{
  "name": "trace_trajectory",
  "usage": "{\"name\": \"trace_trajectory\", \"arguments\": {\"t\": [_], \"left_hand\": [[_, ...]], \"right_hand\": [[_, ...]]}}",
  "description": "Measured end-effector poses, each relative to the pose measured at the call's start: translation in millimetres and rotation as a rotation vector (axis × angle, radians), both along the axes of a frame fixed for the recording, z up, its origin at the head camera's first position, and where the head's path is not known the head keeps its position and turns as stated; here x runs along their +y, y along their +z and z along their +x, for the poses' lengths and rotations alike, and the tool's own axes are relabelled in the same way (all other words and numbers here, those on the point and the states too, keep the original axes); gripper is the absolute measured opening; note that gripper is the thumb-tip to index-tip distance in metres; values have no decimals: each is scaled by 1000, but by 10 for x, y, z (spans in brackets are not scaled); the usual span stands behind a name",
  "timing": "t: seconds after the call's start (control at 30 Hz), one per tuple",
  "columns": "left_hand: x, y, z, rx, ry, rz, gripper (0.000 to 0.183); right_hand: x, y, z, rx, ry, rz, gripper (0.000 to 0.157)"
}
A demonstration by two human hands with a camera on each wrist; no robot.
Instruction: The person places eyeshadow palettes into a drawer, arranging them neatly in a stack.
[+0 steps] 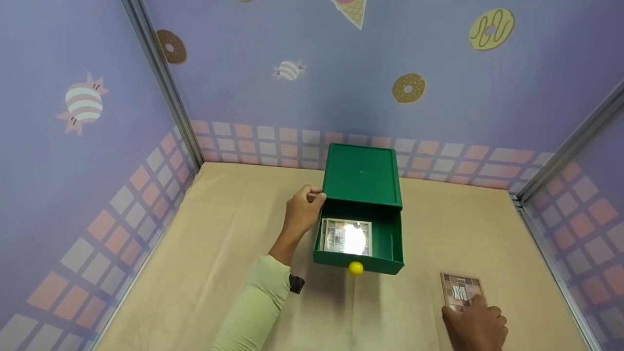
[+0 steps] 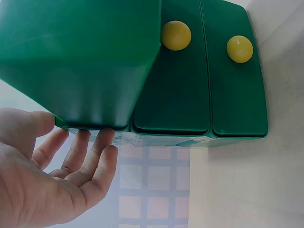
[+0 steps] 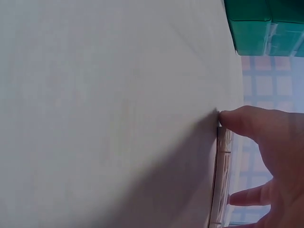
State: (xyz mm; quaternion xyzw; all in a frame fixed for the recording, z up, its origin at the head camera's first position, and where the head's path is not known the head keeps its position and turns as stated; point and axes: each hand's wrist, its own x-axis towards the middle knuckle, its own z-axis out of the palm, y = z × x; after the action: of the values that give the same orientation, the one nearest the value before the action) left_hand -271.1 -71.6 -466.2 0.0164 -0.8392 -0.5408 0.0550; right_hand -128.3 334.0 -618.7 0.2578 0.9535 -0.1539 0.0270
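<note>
A green drawer cabinet (image 1: 363,173) stands by the back wall with its top drawer (image 1: 390,265) pulled out. Inside the drawer, on its left, lies a flat patterned case (image 1: 334,239) with glare across it. My left hand (image 1: 302,212) touches the cabinet's left side, its thumb near the drawer opening; in the left wrist view the fingertips (image 2: 108,133) rest along the green edge. At the front right, my right hand (image 1: 480,324) pinches the near end of another flat case (image 1: 458,290) with brown and pink squares, like an eyeshadow palette. The right wrist view shows that case (image 3: 222,175) edge-on.
A yellow knob (image 1: 356,268) sticks out from the open drawer's front. Two lower drawers with yellow knobs (image 2: 176,35) are closed. Beige cloth (image 1: 234,234) covers the table. Walls with candy and doughnut prints (image 1: 408,88) enclose the back and sides.
</note>
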Motion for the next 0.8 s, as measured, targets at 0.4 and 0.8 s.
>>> {"name": "trace_trajectory", "arguments": {"t": [0.4, 0.8], "left_hand": [[5, 17, 14, 7, -2, -8, 27], [-4, 13, 9, 3, -3, 2, 27]], "right_hand": [[214, 331, -98, -67, 145, -164, 115], [137, 912, -354, 173, 310, -214, 96]]}}
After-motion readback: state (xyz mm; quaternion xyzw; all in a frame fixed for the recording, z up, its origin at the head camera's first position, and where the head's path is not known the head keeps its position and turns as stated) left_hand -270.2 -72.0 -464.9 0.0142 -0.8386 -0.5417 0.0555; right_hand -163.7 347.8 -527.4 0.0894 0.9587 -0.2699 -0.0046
